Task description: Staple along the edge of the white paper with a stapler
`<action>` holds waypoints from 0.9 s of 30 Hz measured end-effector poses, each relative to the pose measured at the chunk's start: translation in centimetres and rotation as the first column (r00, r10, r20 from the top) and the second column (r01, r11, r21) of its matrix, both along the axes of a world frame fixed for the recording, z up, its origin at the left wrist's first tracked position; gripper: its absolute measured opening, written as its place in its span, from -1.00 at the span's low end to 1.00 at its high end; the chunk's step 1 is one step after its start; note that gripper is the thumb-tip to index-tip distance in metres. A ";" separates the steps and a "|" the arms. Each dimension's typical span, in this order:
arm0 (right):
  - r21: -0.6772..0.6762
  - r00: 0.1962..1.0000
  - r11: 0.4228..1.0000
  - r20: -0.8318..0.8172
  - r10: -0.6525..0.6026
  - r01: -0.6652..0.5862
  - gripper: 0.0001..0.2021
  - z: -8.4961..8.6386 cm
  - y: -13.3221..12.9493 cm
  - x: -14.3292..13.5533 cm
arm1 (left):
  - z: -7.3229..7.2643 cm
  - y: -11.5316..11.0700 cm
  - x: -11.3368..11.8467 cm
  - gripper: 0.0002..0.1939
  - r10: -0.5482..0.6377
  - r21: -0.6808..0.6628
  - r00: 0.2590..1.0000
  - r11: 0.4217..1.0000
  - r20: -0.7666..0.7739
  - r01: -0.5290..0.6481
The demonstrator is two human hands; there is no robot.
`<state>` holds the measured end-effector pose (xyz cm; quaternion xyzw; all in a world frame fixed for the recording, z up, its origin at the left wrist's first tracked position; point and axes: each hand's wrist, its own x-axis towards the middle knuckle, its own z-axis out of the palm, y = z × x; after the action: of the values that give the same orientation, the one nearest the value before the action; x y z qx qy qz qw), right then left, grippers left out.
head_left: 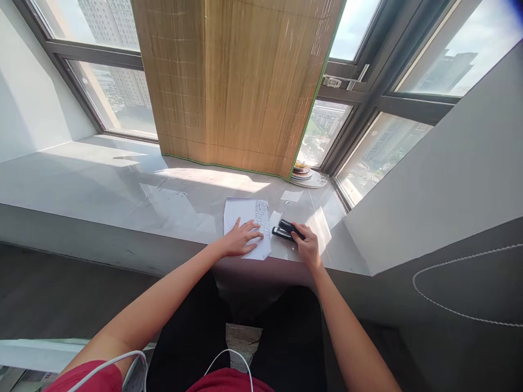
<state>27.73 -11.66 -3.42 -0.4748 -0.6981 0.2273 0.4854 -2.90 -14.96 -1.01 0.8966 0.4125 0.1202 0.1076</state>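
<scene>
Right grip (307,240), one: fingers and thumb are clamping together on the rear part of a black stapler (285,230). The stapler is lying over the windowsill (93,179), its front end pointing left, just beside the right edge of the paper (237,212); whether the two are touching, one cannot tell.

Left grip (243,238), one: fingers are spreading apart, palm down, pressing on the paper and closing on nothing. The paper, white, is resting near the front edge of the windowsill, showing a band of dark, dense markings along its right side, too small to read.

Small white scrap (275,218), one: lying between paper and stapler, partly hidden. White slip (291,196), one: lying farther back, apart from both.

Stack of plates (304,175), one: standing at the back, by the window frame (370,90). Slatted blind (229,81), brown with green edging: hanging in front of the glass, behind the paper. Beaded cord (433,267), one: looping at far right. White cable (237,353), one: curving over the person's red garment (229,381).
</scene>
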 end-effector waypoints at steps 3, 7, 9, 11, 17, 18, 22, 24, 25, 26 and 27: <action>-0.004 0.997 0.998 0.027 0.069 -0.069 -0.64 0.2 -0.2 -0.2 | -0.2 0.5 0.3 -0.47 -0.027 -0.054 1.000 0.998 -0.017 0.026; 0.029 0.987 0.992 0.111 0.119 -0.123 -0.65 0.6 -0.4 -1.0 | -0.3 0.3 0.7 -0.41 -0.022 -0.054 1.000 0.998 -0.007 0.022; 0.063 0.984 0.992 0.146 0.103 -0.113 -0.65 0.7 -0.4 -1.0 | -0.2 0.1 0.8 -0.40 -0.020 -0.048 1.000 0.999 -0.001 0.020; 0.084 0.981 0.990 0.172 0.093 -0.109 -0.64 0.7 -0.4 -1.0 | 0.0 0.2 0.9 -0.40 -0.029 -0.045 1.000 0.999 0.006 0.030; 0.134 0.929 0.977 0.355 0.108 -0.165 -0.52 0.8 -0.8 -1.6 | -0.1 0.8 1.1 -0.43 -0.079 -0.038 0.996 0.996 0.042 0.081; 0.143 0.915 0.976 0.391 0.097 -0.165 -0.49 0.8 -0.9 -1.7 | -0.2 0.9 1.1 -0.43 -0.084 -0.034 0.995 0.996 0.049 0.085; 0.179 0.870 0.971 0.490 0.050 -0.157 -0.40 0.8 -1.3 -2.0 | -0.7 1.1 1.2 -0.42 -0.103 -0.026 0.993 0.994 0.065 0.105; 0.190 0.852 0.968 0.522 0.040 -0.162 -0.37 0.9 -1.4 -2.1 | -0.7 1.2 1.2 -0.43 -0.107 -0.034 0.992 0.993 0.060 0.109; 0.193 0.845 0.967 0.533 0.038 -0.165 -0.36 0.9 -1.4 -2.1 | -0.7 1.2 1.2 -0.42 -0.108 -0.040 0.993 0.993 0.057 0.110; 0.195 0.841 0.966 0.540 0.036 -0.167 -0.35 0.9 -1.4 -2.1 | -0.7 1.2 1.3 -0.42 -0.106 -0.044 0.993 0.993 0.057 0.108; 0.196 0.838 0.966 0.544 0.035 -0.167 -0.34 0.8 -1.4 -2.2 | -0.7 1.2 1.3 -0.41 -0.102 -0.045 0.993 0.993 0.060 0.105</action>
<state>25.56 -13.05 -2.58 -0.4205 -0.8519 0.0268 0.3111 -1.59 -13.80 -1.67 0.9101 0.3647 0.1305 0.1472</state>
